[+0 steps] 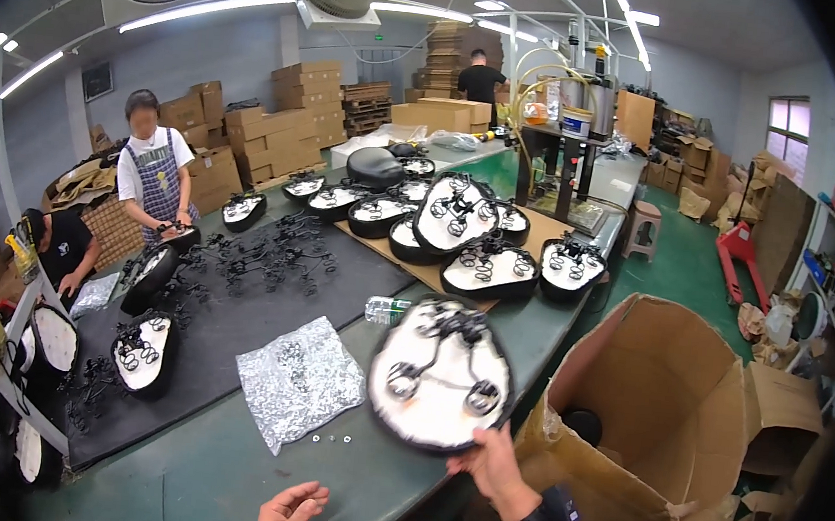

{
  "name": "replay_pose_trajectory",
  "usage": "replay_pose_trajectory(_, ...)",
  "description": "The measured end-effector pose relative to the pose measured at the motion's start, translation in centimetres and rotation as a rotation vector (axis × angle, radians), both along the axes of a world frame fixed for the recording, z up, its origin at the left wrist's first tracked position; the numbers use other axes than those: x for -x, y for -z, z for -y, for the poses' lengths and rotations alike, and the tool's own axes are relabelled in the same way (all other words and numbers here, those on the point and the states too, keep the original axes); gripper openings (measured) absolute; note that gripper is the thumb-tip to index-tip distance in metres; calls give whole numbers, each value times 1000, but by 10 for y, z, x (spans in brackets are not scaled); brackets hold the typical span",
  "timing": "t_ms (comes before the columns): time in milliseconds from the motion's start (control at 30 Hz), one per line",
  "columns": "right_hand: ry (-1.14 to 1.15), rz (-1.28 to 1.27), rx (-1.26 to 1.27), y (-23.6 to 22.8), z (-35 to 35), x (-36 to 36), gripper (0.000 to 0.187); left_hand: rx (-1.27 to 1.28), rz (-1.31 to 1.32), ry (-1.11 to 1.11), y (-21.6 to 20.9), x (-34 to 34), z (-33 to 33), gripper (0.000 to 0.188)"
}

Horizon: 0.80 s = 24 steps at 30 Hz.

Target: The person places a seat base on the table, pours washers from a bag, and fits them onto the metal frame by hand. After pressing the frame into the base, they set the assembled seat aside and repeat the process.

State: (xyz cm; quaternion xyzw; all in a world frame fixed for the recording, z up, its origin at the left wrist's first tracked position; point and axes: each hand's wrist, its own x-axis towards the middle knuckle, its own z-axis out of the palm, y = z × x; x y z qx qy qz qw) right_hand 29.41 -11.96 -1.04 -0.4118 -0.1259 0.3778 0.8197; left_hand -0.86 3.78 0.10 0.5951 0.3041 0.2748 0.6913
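My right hand (pixel 490 465) grips the edge of a bicycle saddle (pixel 439 403), raised above the table's right side with its white underside and black coil springs facing me. The saddle is slightly blurred. My left hand (pixel 290 516) is near the table's front edge, empty, its fingers loosely apart. Between my hands and the far saddles lies a clear plastic bag (pixel 300 382) full of small metal parts. Several loose nuts (pixel 331 439) sit beside the bag. Behind the raised saddle, a clear plastic bottle (pixel 386 310) lies on its side.
Several upturned saddles (pixel 490 270) crowd a cardboard sheet ahead. Black spring frames (pixel 267 256) are spread over a dark mat. An open cardboard box (pixel 647 383) stands at my right. Two co-workers (pixel 158 170) are at the left; another person (pixel 480 78) stands far back.
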Motion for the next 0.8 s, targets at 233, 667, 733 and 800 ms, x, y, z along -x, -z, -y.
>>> replay_pose_trajectory(233,541,-61,266,19,-25,-103,78,97,24,-78,26,6,-5,27)
replay_pose_trajectory(667,836,-10,162,91,-46,-189,63,0,-104,32,22,56,-64,35)
replay_pose_trajectory(733,707,95,356,114,-38,-187,57,-120,-175,-61,7,81,-103,39)
replay_pose_trajectory(800,745,165,369,71,-78,-130,40,-244,-194,-227,0,104,-157,48)
